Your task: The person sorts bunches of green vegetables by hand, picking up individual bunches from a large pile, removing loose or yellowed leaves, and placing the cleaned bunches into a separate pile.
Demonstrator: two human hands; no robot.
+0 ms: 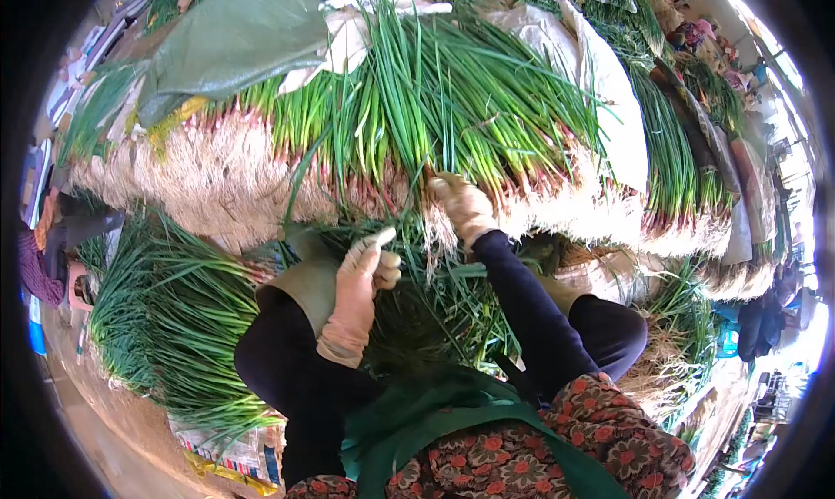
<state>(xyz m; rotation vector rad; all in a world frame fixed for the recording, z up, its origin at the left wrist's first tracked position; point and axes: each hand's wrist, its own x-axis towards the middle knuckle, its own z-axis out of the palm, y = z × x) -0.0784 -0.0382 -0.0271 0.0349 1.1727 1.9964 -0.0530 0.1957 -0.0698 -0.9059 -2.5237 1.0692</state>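
Green onions [391,107] with thin green leaves, reddish bases and pale stringy roots lie in a long, thick heap in front of me. My right hand [464,207], in a pale glove, is closed on green onions at the heap's front edge, near their root ends. Below the heap and over my lap is my left hand [368,268], gloved too. Its fingers are loosely curled and somewhat apart, one reaching forward, and nothing shows in them. Loose green leaves [444,316] lie beneath both hands, between my knees.
More green onions [183,316] are piled at my left, above a striped sack [226,447]. A grey-green sheet [239,46] and a white sheet [613,99] cover parts of the heap. Another person's sleeve [39,264] shows at the far left beside a pink stool [80,286].
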